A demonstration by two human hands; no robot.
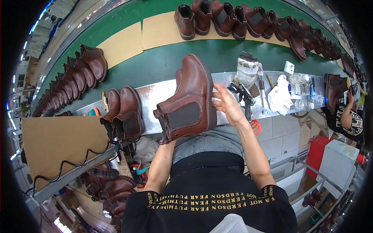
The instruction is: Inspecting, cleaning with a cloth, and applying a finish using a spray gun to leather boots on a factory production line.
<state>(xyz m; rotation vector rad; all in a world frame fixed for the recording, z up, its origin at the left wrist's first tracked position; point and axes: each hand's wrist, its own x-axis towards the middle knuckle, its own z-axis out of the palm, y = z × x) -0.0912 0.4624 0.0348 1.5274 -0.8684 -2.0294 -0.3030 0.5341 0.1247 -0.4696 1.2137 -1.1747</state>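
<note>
A brown leather Chelsea boot [190, 96] with dark elastic side panels is raised before me, toe pointing away and sole toward the right. My left forearm [161, 163] runs up behind the boot's shaft, which that hand bears up; its fingers are hidden there. Against the edge of the dark sole rest the spread fingertips of my right hand [229, 105]. Partly covered by the raised boot, another brown boot [178, 78] shows behind it. To the left, a pair of brown boots [129, 108] stands on the metal ledge [154, 93].
A green bench [163, 62] carries rows of boots [223, 19]. Right of my hand lie a black spray gun [245, 97], a white cloth [280, 95], a stained white container [248, 69] and clear bottles [300, 79]. A cardboard sheet [64, 145] stands at left. Another person's arm [347, 112] shows far right.
</note>
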